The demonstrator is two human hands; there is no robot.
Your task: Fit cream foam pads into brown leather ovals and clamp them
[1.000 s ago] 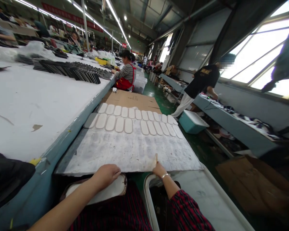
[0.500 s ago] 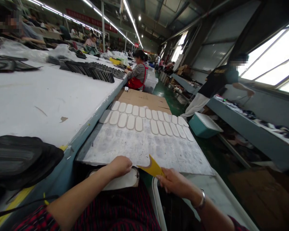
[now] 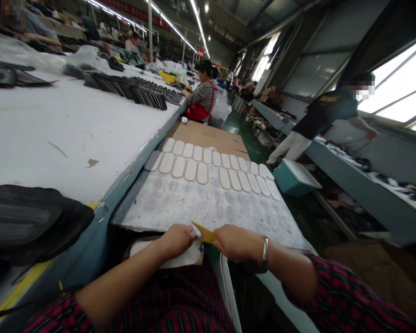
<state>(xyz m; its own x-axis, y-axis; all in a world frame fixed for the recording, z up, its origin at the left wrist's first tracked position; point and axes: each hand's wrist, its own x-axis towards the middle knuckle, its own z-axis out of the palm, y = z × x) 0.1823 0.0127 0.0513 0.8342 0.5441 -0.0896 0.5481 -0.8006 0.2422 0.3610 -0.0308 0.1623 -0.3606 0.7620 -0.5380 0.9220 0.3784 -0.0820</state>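
My right hand (image 3: 234,241) grips a flat yellow scraper (image 3: 205,233), its blade pointing left. My left hand (image 3: 180,239) is closed, its fingertips meeting the scraper's end. A small whitish bit shows at those fingertips; I cannot tell what it is. Under my left wrist, at my lap, lies a white oval piece (image 3: 183,257) with a brownish edge, partly covered by my forearm. Beyond my hands, rows of white oval pads (image 3: 190,170) rest on a whitish, stained board (image 3: 180,203).
On my left stands a long white table (image 3: 65,120) with black pieces (image 3: 31,222) stacked near me. A cardboard sheet (image 3: 211,134) lies past the board. One co-worker (image 3: 206,95) sits ahead; another person (image 3: 319,115) stands right, by a teal bin (image 3: 294,175).
My right hand has moved left and slightly up with the scraper, bringing its blade to my left fingertips. The view has shifted slightly. The standing person leans further right.
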